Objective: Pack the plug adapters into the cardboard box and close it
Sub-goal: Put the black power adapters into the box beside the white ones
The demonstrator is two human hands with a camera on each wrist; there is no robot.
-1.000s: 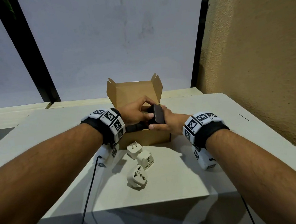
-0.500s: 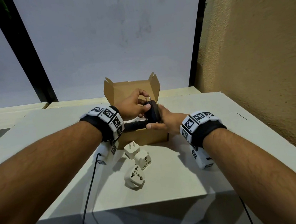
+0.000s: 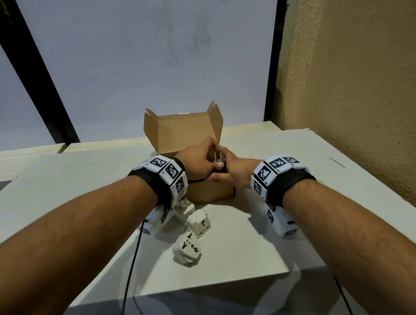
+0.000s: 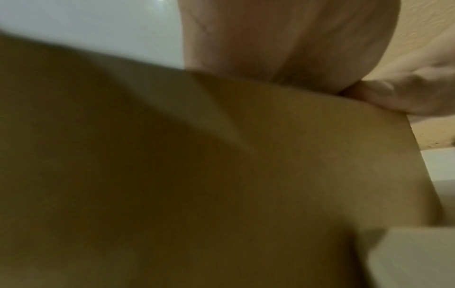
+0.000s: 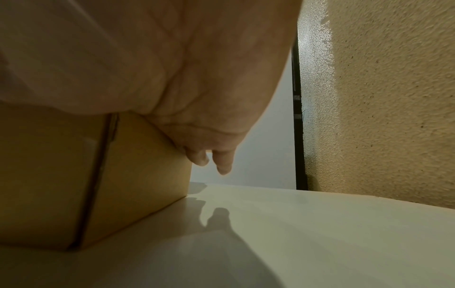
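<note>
Both hands [image 3: 215, 164] lowered the black adapter [image 3: 218, 161] over the cream table [image 3: 307, 198].

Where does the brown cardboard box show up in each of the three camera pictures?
Head view: the cardboard box sits centre, lid up, behind both hands.
Left wrist view: its brown wall fills most of the picture, blurred.
Right wrist view: lower left, one corner facing the camera.
Shared landmark: the pale table that the box stands on.
</note>
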